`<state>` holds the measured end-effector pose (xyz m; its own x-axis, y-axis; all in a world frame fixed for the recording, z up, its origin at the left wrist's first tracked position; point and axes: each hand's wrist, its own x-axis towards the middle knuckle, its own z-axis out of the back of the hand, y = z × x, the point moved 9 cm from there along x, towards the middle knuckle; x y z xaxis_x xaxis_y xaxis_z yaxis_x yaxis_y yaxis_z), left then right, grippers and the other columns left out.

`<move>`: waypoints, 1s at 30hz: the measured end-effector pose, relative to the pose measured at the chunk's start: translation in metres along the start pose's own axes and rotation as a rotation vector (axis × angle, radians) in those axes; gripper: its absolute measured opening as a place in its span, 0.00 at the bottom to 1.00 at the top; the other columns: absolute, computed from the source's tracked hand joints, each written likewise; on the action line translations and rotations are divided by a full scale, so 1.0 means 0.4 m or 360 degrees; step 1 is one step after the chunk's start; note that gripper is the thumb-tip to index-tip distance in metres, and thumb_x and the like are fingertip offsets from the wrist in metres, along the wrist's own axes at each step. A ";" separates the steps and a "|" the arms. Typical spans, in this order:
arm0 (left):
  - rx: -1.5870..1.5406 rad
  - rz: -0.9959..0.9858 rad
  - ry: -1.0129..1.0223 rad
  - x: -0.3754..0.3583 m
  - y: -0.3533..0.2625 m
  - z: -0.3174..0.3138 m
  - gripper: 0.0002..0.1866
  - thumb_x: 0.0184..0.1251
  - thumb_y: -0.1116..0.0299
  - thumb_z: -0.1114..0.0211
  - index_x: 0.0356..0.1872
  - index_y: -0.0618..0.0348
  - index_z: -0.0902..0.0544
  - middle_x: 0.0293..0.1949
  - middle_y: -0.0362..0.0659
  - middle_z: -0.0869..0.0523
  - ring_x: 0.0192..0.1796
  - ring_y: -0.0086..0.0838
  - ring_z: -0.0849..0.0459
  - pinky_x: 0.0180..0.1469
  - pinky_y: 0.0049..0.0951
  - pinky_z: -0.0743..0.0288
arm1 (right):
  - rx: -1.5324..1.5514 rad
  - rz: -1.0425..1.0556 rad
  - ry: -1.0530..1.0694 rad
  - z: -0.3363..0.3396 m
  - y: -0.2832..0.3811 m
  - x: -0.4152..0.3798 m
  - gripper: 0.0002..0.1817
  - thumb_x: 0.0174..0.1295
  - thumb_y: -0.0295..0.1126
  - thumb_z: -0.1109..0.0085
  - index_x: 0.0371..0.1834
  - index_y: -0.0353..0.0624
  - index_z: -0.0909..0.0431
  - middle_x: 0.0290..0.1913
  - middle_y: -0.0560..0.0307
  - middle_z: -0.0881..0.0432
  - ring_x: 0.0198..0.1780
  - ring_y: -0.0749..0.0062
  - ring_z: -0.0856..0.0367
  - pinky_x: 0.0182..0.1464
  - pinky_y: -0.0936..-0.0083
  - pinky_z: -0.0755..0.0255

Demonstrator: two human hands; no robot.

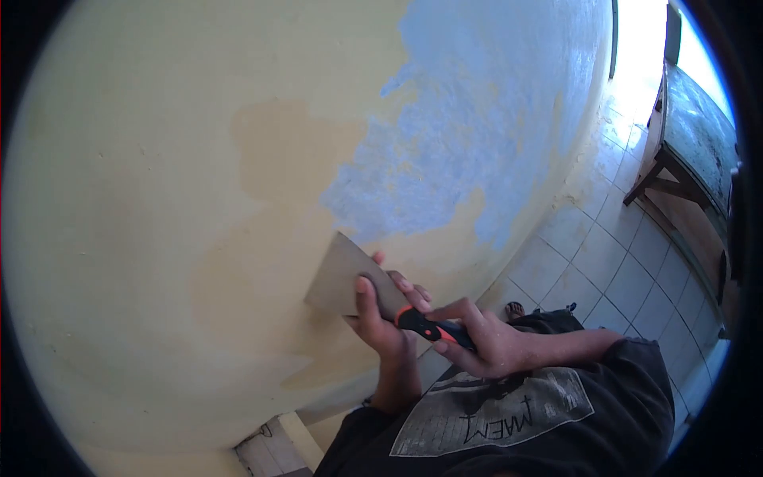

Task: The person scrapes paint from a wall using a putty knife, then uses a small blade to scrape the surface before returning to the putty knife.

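Note:
A wide putty knife (338, 274) with a flat metal blade and a black-and-red handle is between my two hands, in front of the wall. My right hand (489, 346) is closed around the handle, its index finger bent over the top. Around the blade near its base is my left hand (385, 330), thumb pressed on the near face and fingers on the far side. The blade's broad edge points toward the pale yellow wall (159, 238). Just above the blade, a large rough blue patch (445, 167) covers part of the wall.
Darker tan patches (286, 151) mark the wall beside the blue area. White floor tiles (592, 254) run along its base. At the right stands a wooden table (699, 119) with a worn greenish top. A sandalled foot (515, 309) shows below, and a ledge (282, 445) at the bottom.

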<state>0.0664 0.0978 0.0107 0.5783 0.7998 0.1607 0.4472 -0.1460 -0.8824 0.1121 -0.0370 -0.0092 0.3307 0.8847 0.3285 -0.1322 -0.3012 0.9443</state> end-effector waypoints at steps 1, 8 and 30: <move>-0.0041 -0.0028 -0.0008 0.003 -0.019 0.000 0.25 0.81 0.55 0.55 0.61 0.69 0.30 0.28 0.44 0.20 0.17 0.30 0.22 0.27 0.35 0.21 | 0.0016 -0.0073 0.0050 -0.002 0.007 0.011 0.21 0.71 0.34 0.44 0.60 0.36 0.39 0.31 0.37 0.17 0.31 0.41 0.15 0.31 0.59 0.24; 0.0034 0.0177 -0.0080 -0.036 0.064 -0.005 0.25 0.80 0.54 0.54 0.62 0.68 0.31 0.27 0.43 0.20 0.17 0.30 0.21 0.26 0.34 0.23 | 0.0026 -0.0184 -0.0004 0.045 -0.020 -0.043 0.22 0.71 0.35 0.44 0.61 0.37 0.39 0.29 0.38 0.18 0.31 0.39 0.16 0.31 0.57 0.25; 0.0014 0.0080 -0.0053 -0.001 0.030 -0.022 0.26 0.81 0.54 0.56 0.64 0.66 0.32 0.28 0.43 0.21 0.18 0.29 0.22 0.26 0.33 0.22 | -0.0038 -0.0137 0.0098 0.043 0.001 -0.010 0.21 0.70 0.30 0.43 0.60 0.32 0.40 0.30 0.44 0.16 0.33 0.58 0.12 0.33 0.70 0.24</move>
<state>0.0774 0.0908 0.0041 0.5767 0.8106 0.1015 0.4120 -0.1813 -0.8930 0.1266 -0.0468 -0.0097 0.2840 0.9273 0.2437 -0.1283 -0.2151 0.9681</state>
